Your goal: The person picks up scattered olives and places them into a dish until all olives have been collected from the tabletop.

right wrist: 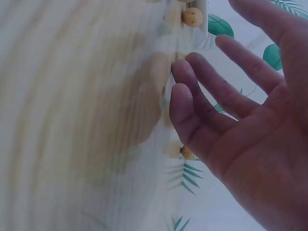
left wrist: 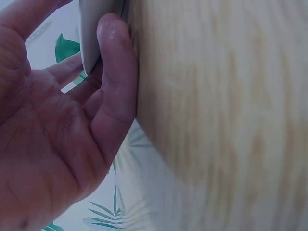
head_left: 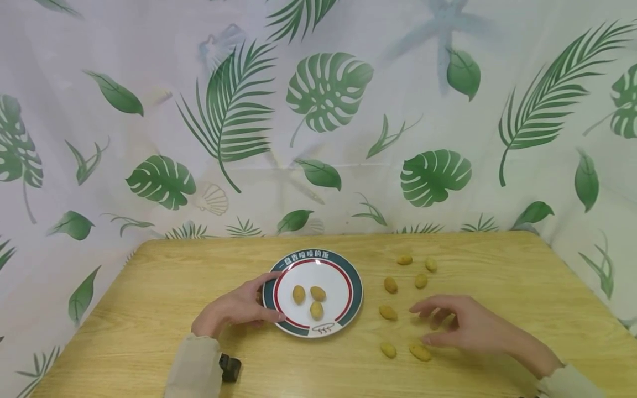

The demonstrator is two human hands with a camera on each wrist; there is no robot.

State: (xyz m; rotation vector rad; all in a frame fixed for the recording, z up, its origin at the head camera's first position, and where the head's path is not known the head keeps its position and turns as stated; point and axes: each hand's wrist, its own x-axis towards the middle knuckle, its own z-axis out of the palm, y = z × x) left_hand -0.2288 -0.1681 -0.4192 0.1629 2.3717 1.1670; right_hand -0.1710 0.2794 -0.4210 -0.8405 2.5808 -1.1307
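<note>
A white plate (head_left: 334, 279) with a dark green rim and a red ring lies on the table, three small yellow-brown oval fruits (head_left: 317, 293) on it. My left hand (head_left: 240, 303) grips its left edge. In the left wrist view, the fingers (left wrist: 118, 67) curl round the plate's pale edge (left wrist: 89, 36), close to the tabletop. Over the table to the right hovers my right hand (head_left: 463, 323), fingers loosely bent and nothing held. Its thumb is near an oval fruit (head_left: 420, 352); whether they touch I cannot tell.
More loose fruits, such as one fruit (head_left: 390, 285) and another fruit (head_left: 388, 349), lie scattered between the plate and my right hand. A leaf-printed cloth (head_left: 348, 182) hangs behind the far edge of the wooden table (head_left: 189, 265). A black device (head_left: 230, 368) sits at my left wrist.
</note>
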